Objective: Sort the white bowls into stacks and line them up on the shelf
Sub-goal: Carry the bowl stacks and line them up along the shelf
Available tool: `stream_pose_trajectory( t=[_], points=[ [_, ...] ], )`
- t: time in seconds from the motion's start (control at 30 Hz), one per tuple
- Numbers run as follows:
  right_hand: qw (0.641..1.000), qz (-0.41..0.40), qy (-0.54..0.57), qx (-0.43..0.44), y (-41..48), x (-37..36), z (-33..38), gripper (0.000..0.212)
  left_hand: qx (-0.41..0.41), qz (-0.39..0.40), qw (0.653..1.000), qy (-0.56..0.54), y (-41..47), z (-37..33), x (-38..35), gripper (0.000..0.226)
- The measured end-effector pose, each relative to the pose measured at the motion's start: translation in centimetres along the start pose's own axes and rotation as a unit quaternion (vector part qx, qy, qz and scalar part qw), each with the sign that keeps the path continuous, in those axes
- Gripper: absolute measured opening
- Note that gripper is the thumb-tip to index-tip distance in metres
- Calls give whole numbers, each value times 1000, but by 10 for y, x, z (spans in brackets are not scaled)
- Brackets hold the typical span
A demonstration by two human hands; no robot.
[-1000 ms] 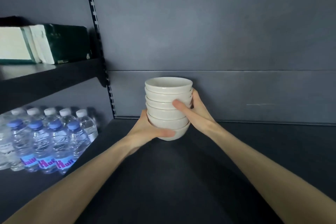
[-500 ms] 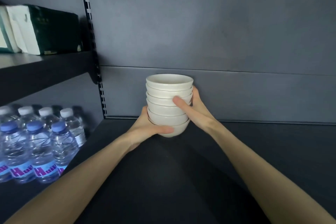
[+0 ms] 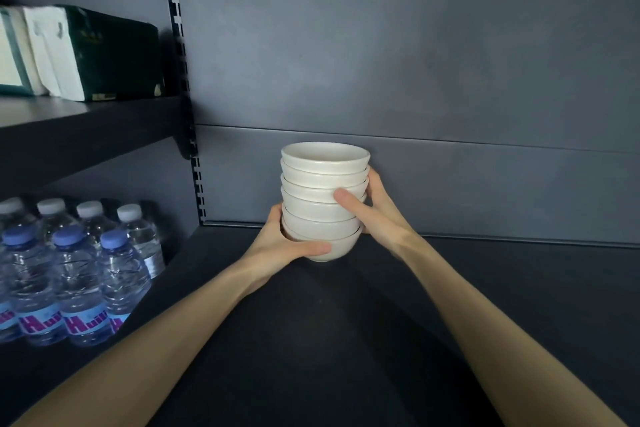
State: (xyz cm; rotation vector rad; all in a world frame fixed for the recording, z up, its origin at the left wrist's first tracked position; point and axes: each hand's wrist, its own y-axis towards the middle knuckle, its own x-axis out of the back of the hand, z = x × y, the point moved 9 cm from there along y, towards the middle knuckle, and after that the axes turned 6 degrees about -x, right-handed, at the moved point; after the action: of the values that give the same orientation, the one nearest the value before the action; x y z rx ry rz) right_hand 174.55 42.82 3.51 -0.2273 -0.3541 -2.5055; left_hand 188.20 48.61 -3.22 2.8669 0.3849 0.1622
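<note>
Now, left hand [image 3: 277,246] and right hand [image 3: 375,210] — fingers curled, gripping bowl stack [image 3: 323,199], dark shelf [image 3: 485,288]

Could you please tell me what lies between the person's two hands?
A stack of white ceramic bowls, gripped low by the left hand and higher by the right hand, as the head view shows.

dim light | soft shadows | sharp focus | wide-angle edge distortion
</note>
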Motion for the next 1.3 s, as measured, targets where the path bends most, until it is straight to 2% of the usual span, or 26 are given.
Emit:
stream_pose_trajectory(
  t=[0.13,0.37,1.3],
  points=[
    [1000,2,2,-3,-1,0,-1,82,-6,1,1000,-6,-1,-1,-1,93],
    [999,25,17,-15,-2,1,-7,79,1,0,999,-33,-1,1,-1,105],
    [998,33,42,-23,3,8,-18,79,-19,-21,999,-35,-1,-2,3,98]
  ],
)
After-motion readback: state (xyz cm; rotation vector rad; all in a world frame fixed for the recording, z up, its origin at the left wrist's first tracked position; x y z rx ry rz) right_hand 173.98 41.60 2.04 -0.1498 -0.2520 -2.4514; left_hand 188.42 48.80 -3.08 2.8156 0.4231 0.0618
